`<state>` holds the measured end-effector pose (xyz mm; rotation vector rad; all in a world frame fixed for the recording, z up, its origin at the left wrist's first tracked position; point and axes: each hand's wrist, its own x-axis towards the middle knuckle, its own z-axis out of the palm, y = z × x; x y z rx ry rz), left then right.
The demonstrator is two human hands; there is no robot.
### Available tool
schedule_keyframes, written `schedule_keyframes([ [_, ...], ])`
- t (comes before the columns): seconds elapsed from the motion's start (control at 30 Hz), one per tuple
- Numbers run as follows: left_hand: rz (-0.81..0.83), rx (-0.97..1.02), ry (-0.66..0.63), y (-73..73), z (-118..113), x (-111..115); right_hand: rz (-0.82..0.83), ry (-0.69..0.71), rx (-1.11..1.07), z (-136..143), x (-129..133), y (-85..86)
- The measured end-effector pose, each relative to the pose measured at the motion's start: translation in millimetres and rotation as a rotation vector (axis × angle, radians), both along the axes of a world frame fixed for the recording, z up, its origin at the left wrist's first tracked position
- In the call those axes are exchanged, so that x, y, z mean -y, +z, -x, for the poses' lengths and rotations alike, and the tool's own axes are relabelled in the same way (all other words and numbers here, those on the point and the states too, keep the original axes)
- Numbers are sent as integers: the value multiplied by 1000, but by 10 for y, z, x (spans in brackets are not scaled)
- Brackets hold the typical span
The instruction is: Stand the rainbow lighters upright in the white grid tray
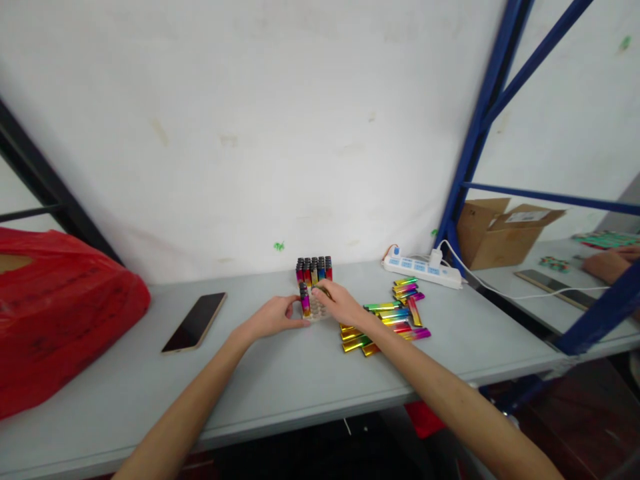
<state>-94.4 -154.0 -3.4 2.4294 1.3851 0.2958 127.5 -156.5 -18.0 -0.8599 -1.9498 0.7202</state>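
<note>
Lighters are standing upright in a close block at the far side of the worktop, with a pale holed tray sitting just nearer. At the tray's left end, a single purple-and-gold lighter is standing with its long axis vertical, just to the right of the left hand, the nearer of the two. That hand's fingers are curving apart around the tray's left side, the thumb lying at its near edge; how firmly they are pressing cannot be told.

Over the tray's right part, the right hand is closing its fingers on a mostly hidden gold-toned lighter, whose exact tilt is not showing. The standing lighter is lying to the left of these fingers.

Nearer and to the right, a loose pile of metallic lighters is resting flat beneath and beside the right forearm, most with their long axes running roughly left to right. A phone is lying well to the left, and a white power strip is sitting far right.
</note>
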Motion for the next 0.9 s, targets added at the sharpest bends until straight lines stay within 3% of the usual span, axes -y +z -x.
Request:
schedule_keyframes([
  [0.07, -2, 1, -3, 6, 0, 4, -197, -65, 99, -1, 31, 18],
  [0.13, -8, 3, -6, 7, 0, 5, -269, -101, 164, 5, 52, 30],
  [0.53, -24, 25, -25, -26, 2, -22, -244, 26, 194, 84, 7, -46],
  [0.9, -19, 19, -18, 6, -12, -5, -271, -20, 240, 93, -17, -36],
])
